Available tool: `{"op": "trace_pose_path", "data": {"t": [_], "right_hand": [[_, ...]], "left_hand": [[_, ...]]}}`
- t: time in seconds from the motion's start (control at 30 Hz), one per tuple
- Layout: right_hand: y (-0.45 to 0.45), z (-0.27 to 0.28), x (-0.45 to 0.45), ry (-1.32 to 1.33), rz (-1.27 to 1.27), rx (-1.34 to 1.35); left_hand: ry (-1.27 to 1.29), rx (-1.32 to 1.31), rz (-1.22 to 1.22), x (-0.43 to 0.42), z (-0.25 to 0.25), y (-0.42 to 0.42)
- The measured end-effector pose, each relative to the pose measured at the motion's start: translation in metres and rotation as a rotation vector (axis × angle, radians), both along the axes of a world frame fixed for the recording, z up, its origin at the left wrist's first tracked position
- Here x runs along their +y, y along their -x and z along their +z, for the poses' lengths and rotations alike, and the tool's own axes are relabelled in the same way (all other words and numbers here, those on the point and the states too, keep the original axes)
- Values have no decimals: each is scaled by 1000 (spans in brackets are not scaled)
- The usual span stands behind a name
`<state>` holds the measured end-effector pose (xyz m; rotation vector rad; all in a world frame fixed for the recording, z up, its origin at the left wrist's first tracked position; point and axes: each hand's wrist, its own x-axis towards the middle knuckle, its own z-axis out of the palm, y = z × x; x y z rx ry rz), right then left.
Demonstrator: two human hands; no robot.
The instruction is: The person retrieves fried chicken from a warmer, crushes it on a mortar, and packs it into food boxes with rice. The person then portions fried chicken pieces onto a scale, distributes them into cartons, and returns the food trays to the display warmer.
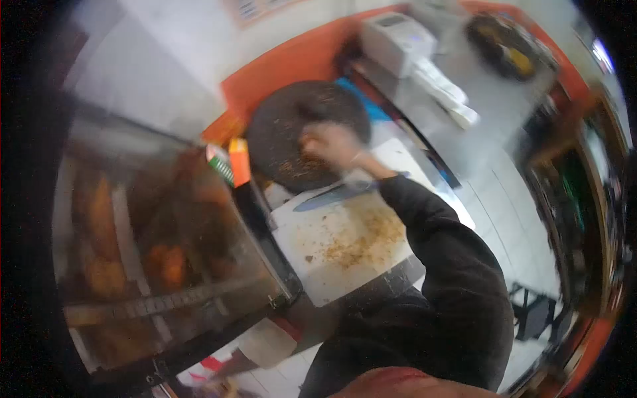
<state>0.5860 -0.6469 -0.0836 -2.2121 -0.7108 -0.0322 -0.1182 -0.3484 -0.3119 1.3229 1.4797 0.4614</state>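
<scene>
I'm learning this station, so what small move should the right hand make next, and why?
Probably shift the right hand over to the white board and gather the loose crumbs: they lie scattered across it, while the hand, blurred, is over the dark round surface.

The dark dish (269,136) and cloth sleeve (458,265) look matt.

No txt, nos. or brands legible; v. blurry. Marks seen, can't be read: pale orange-edged sign (259,8) up on wall, w/ smudged dark blocks; small green-white pack (220,164) nr glass case's (166,219) far corner, poss. print; orange pack (239,162) beside it, pale patch, unclear; white machine (398,43) on table (458,73), far edge, dark panel, illegible.
</scene>
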Motion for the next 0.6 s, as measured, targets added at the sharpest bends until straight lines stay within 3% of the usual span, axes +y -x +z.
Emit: {"op": "trace_pose_path", "data": {"t": [0.03,0.07,0.17,0.3,0.4,0.57,0.6], "right_hand": [[-25,-6,1,-123,-152,-187],[-48,-11,0,-84,-268,-292],[-97,10,16,311,-261,-25],[-129,6,40,583,-240,108],[-128,-5,20,414,-230,9],[-85,-13,-9,71,-293,-189],[-85,-20,-12,-133,-276,-125]], "left_hand": [[7,-1,56,-22,7,17],[13,-7,97,-42,14,33],[-3,-15,165,-89,29,65],[-32,-56,122,-131,31,94],[-66,-101,66,-151,24,112],[105,23,426,-154,1,104],[146,61,507,-155,3,107]]}}
